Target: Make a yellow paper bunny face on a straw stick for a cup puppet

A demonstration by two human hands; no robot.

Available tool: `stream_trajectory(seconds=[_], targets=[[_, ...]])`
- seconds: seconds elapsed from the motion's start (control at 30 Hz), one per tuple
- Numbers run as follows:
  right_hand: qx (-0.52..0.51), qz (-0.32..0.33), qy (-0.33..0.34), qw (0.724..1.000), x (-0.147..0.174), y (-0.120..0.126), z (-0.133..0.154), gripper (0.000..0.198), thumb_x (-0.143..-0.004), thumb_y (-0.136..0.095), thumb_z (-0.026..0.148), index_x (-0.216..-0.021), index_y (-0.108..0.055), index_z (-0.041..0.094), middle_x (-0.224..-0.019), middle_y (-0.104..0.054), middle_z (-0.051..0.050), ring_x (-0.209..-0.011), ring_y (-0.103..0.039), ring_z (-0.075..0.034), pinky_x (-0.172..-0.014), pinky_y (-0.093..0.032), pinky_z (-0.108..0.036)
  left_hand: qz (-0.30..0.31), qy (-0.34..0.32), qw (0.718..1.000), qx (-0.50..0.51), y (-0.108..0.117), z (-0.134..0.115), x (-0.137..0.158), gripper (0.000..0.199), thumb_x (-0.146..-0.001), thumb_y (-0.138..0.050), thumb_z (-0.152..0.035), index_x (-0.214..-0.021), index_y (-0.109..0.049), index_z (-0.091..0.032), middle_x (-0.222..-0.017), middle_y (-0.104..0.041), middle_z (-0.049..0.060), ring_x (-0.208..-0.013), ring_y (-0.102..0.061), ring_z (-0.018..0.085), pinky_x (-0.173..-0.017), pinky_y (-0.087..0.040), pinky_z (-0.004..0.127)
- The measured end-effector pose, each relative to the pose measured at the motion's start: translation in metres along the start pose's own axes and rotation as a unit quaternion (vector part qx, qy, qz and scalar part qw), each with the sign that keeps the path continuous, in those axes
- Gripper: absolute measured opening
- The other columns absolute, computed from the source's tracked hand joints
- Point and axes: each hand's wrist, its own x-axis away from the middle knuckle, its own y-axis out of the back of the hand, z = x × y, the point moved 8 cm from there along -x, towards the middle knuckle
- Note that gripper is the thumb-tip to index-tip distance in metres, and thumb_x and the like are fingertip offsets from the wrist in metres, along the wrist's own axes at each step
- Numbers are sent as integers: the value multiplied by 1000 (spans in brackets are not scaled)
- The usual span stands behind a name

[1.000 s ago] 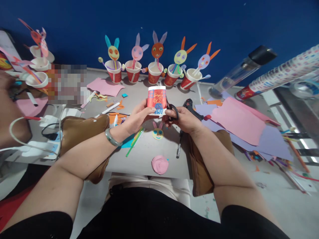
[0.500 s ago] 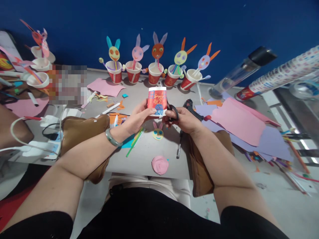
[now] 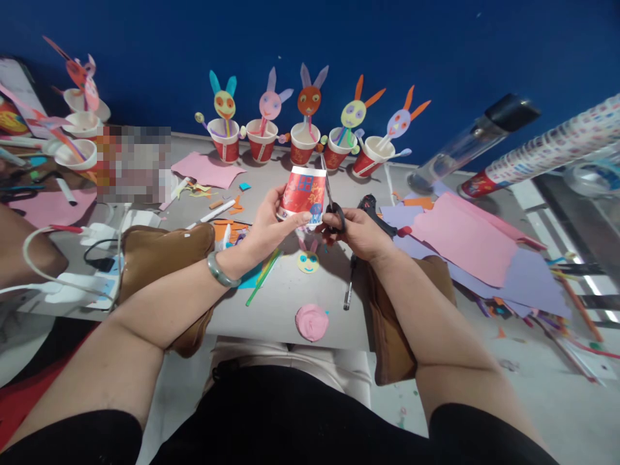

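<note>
My left hand (image 3: 274, 223) is wrapped round a red paper cup (image 3: 303, 195), upside down, with blue drawings and gold print on its wall. In my right hand (image 3: 351, 229) are black-handled scissors (image 3: 335, 218), their blades pointing up along the cup's right side. Whether the blades touch the cup I cannot tell. Under the cup a yellow paper rabbit face (image 3: 308, 261) with pink ears lies on the table. Nearer to me is a round pink piece (image 3: 312, 322). A pen (image 3: 349, 290) lies beside my right forearm, and green and yellow straws (image 3: 264, 276) beside my left.
Several cups with paper rabbits (image 3: 305, 145) stand along the blue wall. Pink and purple paper sheets (image 3: 477, 242) lie at right, near a black glue gun (image 3: 375, 210). Brown cushions (image 3: 167, 258) sit under both forearms. A power strip with cables (image 3: 104, 284) is at left.
The cup has turned in my left hand, bringing another side of its printed wall into view, and now leans slightly. The scissor blades now show beside it. My right hand has barely moved.
</note>
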Motion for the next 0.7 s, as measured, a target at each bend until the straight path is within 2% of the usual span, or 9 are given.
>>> stream_trajectory(seconds=[0.3, 0.4, 0.5, 0.7], targets=[[17, -14, 19, 1000, -2, 5, -2, 44, -60, -90, 55, -73, -72, 17, -67, -72, -2, -50, -59, -10, -50, -46, -25, -12, -33, 998, -54, 2, -7, 1, 69, -63, -92, -43, -117, -55, -22, -115, -67, 9, -104, -64, 24, -92, -50, 39], [18, -19, 26, 999, -2, 6, -1, 42, -62, -89, 54, -73, -72, 17, -59, -67, 0, -50, -57, -11, -50, -44, -25, -12, -20, 999, -37, 2, -3, 2, 73, -64, -92, -45, -119, -51, -22, -111, -69, 8, -99, -67, 23, -88, -51, 38], [12, -34, 42, 998, -1, 7, 2, 40, -61, -90, 51, -71, -70, 17, -58, -66, 0, -50, -58, -11, -51, -45, -25, 6, 12, 1000, -4, -1, 3, 3, 69, -69, -88, -45, -119, -48, -22, -103, -70, 6, -90, -68, 20, -82, -53, 36], [49, -31, 81, 995, 1, 3, 9, 38, -58, -92, 43, -63, -65, 18, -54, -63, 2, -50, -55, -10, -52, -45, -24, 60, 29, 997, 35, -10, 6, 4, 53, -74, -80, -41, -117, -57, -20, -116, -70, 9, -107, -66, 23, -94, -52, 38]])
